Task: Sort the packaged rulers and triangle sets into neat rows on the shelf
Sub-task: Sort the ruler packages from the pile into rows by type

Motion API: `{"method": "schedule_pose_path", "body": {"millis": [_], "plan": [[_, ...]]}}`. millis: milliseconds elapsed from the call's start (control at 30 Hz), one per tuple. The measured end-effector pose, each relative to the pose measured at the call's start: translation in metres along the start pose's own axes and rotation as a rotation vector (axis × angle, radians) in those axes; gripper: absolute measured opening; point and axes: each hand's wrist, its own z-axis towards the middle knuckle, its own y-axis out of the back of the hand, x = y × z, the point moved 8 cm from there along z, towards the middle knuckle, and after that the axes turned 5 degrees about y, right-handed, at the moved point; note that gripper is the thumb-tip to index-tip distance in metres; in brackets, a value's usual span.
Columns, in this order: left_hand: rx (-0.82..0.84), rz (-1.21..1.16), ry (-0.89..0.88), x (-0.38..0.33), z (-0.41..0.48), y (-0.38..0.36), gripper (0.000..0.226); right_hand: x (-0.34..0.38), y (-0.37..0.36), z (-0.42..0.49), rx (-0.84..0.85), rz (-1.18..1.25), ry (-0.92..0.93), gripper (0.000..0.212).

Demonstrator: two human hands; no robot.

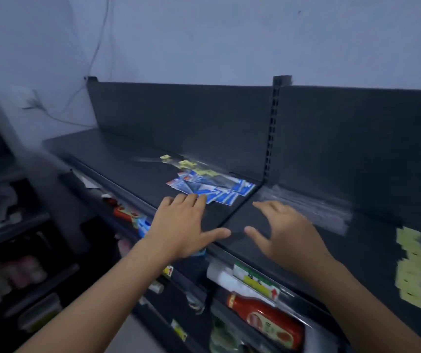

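Observation:
A loose pile of blue-and-white packaged triangle sets (214, 189) lies on the dark top shelf (107, 154), with clear yellow-tagged ruler packs (186, 164) fanned out behind it. More clear ruler packs (314, 207) lie on the right shelf section, and a stack with yellow tags (410, 266) sits at the far right. My left hand (181, 225) hovers flat with fingers spread, its fingertips at the near edge of the blue pile. My right hand (286, 230) is held just above the shelf with fingers loosely bent, holding nothing.
A slotted upright post (272, 128) divides the two shelf sections against a dark back panel. Below the shelf edge stand a red sauce bottle (265, 319) and other goods. Another rack of items (13, 263) stands at the left.

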Motion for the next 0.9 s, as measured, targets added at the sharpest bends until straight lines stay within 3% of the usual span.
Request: {"method": "schedule_pose_path", "body": {"millis": [267,567,733,833,900], "plan": [[0.043,0.009,0.083,0.101,0.081,-0.052,0.101,0.025,-0.073,0.125,0.134,-0.019,-0.028,0.057],[0.120,-0.034,0.022,0.164,0.200,-0.100,0.095,-0.001,-0.155,0.259,0.214,0.010,-0.141,0.025],[0.172,-0.168,-0.147,0.159,0.253,-0.123,0.074,-0.028,-0.181,0.283,0.216,-0.043,-0.272,0.030],[0.179,-0.329,-0.339,0.137,0.282,-0.127,0.046,-0.038,-0.183,0.285,0.168,-0.024,-0.352,0.036],[0.230,-0.386,-0.497,0.116,0.293,-0.131,0.046,-0.042,-0.183,0.282,0.172,-0.034,-0.403,0.038]]}}
